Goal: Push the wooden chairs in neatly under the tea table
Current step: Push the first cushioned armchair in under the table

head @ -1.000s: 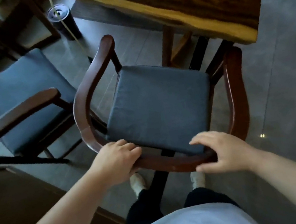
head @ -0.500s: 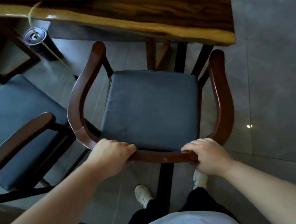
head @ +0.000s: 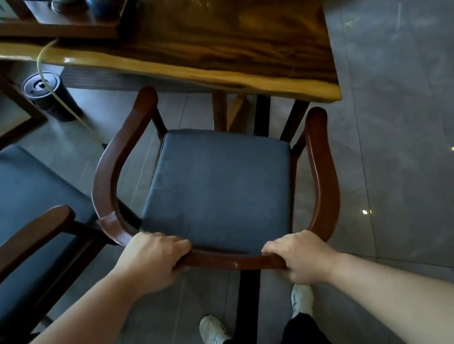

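Both hands wrapped on the curved back rail of the wooden armchair (head: 319, 163): left hand (head: 153, 260) near the rail's left bend, right hand (head: 302, 258) toward its right bend. Chair faces the tea table (head: 243, 38), armrest tips just short of the table's near edge, blue seat cushion (head: 217, 191) fully out from under it. Second armchair (head: 19, 237) sits left of it, also clear of the table.

Tea room: slab table (head: 228, 37), teaware tray (head: 95, 26)
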`<action>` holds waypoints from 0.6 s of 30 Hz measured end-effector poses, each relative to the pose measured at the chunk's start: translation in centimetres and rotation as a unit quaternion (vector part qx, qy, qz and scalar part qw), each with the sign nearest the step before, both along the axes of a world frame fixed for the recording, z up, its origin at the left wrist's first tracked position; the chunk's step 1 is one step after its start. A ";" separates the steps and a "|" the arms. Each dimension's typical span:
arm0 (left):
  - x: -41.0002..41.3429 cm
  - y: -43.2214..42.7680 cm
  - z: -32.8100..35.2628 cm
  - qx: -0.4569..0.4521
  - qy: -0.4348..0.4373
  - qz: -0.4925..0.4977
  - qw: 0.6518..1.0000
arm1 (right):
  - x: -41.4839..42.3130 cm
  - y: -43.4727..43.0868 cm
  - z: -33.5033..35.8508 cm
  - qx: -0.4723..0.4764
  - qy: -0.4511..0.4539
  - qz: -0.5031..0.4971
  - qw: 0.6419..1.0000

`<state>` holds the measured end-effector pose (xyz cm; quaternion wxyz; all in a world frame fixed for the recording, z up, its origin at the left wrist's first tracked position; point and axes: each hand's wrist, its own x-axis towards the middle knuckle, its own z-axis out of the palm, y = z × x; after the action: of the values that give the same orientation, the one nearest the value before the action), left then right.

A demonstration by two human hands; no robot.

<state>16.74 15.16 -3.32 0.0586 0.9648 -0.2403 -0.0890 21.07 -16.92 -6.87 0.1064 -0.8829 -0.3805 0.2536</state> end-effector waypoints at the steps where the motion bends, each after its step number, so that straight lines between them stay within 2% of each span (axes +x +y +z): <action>1: -0.1 0.0 -0.1 -0.002 -0.007 -0.001 1.000 | 0.0 0.0 0.1 -0.005 -0.001 0.002 1.000; 9: 0.1 -0.2 -0.3 -0.021 -0.003 0.011 1.000 | 1.0 0.1 0.6 -0.043 -0.001 0.042 0.998; 18: -0.2 -0.1 -0.5 0.007 0.043 0.003 0.999 | 0.5 0.0 0.3 -0.041 0.002 0.036 0.999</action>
<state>16.59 15.02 -3.79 0.0623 0.9612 -0.2340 -0.1322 21.58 -16.97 -6.55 0.0616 -0.8717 -0.4015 0.2742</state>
